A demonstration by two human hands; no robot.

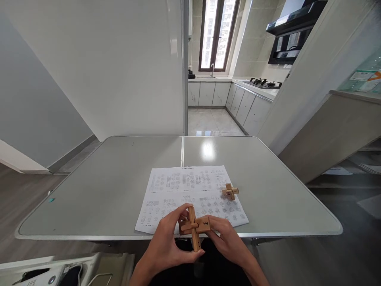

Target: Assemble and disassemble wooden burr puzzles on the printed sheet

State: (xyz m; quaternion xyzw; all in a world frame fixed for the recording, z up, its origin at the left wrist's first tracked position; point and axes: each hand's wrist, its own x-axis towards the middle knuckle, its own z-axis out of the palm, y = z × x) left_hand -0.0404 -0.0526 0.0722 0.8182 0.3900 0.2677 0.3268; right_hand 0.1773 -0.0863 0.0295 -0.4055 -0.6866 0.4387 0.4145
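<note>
Both hands hold a wooden interlocking puzzle (195,225) just over the table's near edge. My left hand (171,236) grips its upright bar, with a finger at the top end and the thumb at the bottom end. My right hand (224,234) is closed on the block at the right side, which bears a dark mark like an "M" or "3". A second, smaller cross of wooden pieces (230,191) lies on the right part of a printed instruction sheet (178,190). Small line drawings of puzzle shapes cover the sheet, and the hands hide part of its near edge.
The grey folding table (104,186) has a metal rim and a seam down its middle. A small teal bit (51,200) lies near its left edge. An open container (53,274) with items is at the lower left. Beyond is a kitchen with a stove (263,83).
</note>
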